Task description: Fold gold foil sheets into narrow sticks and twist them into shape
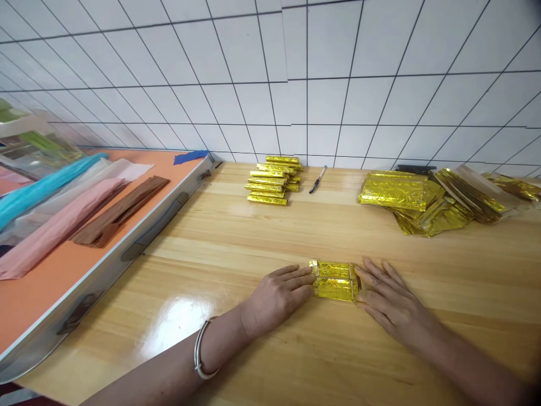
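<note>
A sheet of gold foil paper (333,280) lies flat on the wooden table with its side edges folded inward and a crease across its middle. My left hand (279,296) rests at its left edge, palm down, fingers stretched out and touching the fold. On the opposite edge, my right hand (391,301) presses with its fingers spread flat. Both hands are open, and the fingertips cover the sheet's two ends. Beyond them sits a pile of rolled or folded gold foil strips (270,183). Loose gold foil sheets (395,190) lie in a heap at the back right.
A pen (318,179) lies near the tiled wall (329,98). On the left stands an orange-topped case (127,225) with metal latches, bearing brown (122,211), pink (63,225) and turquoise crepe paper (46,186). A blue scrap (191,157) is at its far corner.
</note>
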Demonstrator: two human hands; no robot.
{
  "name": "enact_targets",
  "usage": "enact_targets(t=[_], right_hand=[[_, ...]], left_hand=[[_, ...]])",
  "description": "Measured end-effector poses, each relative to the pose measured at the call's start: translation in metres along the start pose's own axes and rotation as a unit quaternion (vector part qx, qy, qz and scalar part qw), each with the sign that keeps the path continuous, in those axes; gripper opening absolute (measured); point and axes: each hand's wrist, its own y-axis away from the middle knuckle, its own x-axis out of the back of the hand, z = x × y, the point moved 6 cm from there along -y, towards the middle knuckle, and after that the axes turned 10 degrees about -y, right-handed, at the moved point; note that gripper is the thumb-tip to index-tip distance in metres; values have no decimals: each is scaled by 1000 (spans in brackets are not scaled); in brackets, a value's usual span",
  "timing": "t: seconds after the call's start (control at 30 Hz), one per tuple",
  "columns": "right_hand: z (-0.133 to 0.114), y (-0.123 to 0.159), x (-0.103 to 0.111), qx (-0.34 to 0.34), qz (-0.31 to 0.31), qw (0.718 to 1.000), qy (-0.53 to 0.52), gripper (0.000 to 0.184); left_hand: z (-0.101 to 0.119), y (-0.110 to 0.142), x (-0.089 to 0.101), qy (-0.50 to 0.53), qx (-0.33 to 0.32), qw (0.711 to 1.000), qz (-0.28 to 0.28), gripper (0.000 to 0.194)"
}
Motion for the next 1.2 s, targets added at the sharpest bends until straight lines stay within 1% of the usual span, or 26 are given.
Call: enact_targets(t=[0.1,0.3,0.43,0.57,0.77,0.87,1.0,1.2], right_hand=[[0,0,-2,-27,5,999,-19,15],[6,-3,-10,-128,-17,990,-59,15],[6,-5,-11,-156,-13,985,-71,14],[7,-5,-12,-168,-5,983,-76,14],[8,-6,-12,-178,-6,980,-86,13],[8,-7,-10,-180,-1,980,-88,12],[9,-9,-8,-176,9,980,-92,9],[15,-12,-6,-164,36,982,-88,7]], left_hand=[[-2,1,-1,47,48,998,21,15],[-3,1,1,141,155,976,66,9],[-3,0,0,163,201,963,75,8],[-1,-2,1,183,224,954,82,9],[-3,-6,2,217,253,937,107,14],[-5,-6,2,224,272,928,119,14],[-6,-5,0,227,296,920,117,14],[-9,-6,0,208,318,919,104,15]])
